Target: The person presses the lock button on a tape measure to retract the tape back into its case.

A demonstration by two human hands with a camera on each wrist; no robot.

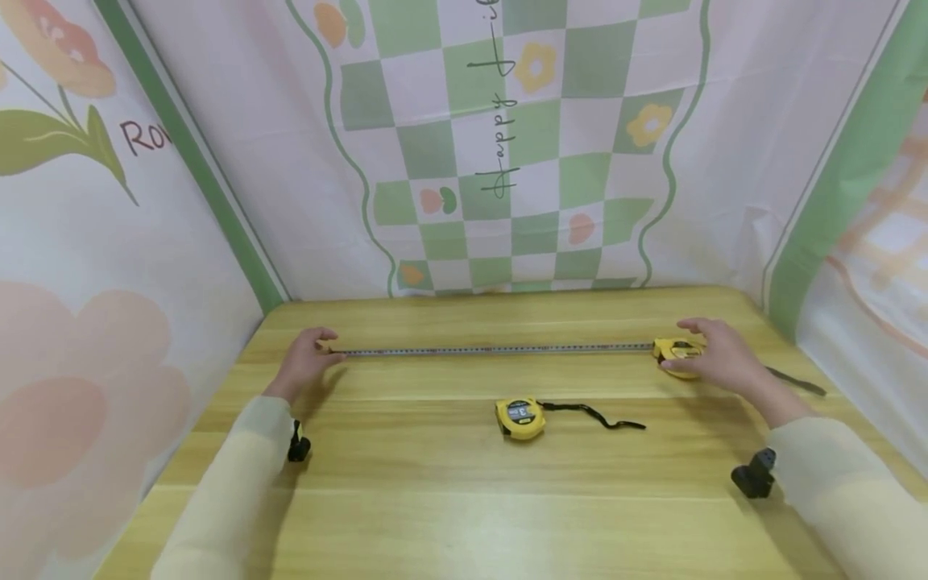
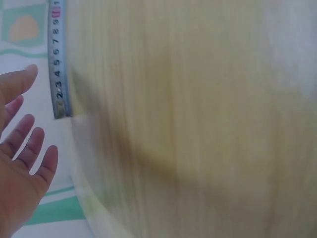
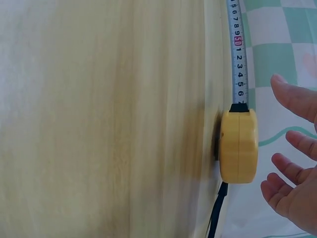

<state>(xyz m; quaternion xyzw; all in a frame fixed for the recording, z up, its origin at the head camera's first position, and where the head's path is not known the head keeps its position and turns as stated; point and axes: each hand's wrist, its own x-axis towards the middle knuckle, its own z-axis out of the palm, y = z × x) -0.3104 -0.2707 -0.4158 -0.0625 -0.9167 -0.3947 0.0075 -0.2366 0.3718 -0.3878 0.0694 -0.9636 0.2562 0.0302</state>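
Observation:
A yellow tape measure (image 1: 680, 357) lies at the right of the table, its metal blade (image 1: 487, 350) drawn out leftward across the wood. In the left wrist view the blade's end (image 2: 60, 111) lies just past the fingertips of my left hand (image 1: 304, 361), whose fingers are spread and apart from it. Beside the yellow case my right hand (image 1: 721, 357) hovers with loose, parted fingers; the right wrist view shows a gap between them and the case (image 3: 238, 148). The blade reads a little past 56 at its mouth. A second yellow tape measure (image 1: 520, 419) lies nearer, its blade not showing.
The wooden table (image 1: 435, 515) is bounded by a checked curtain (image 1: 493, 161) at the back and printed curtains at both sides. A black strap (image 1: 594, 415) trails right from the nearer tape measure. Small black cameras (image 1: 756, 474) sit at my wrists.

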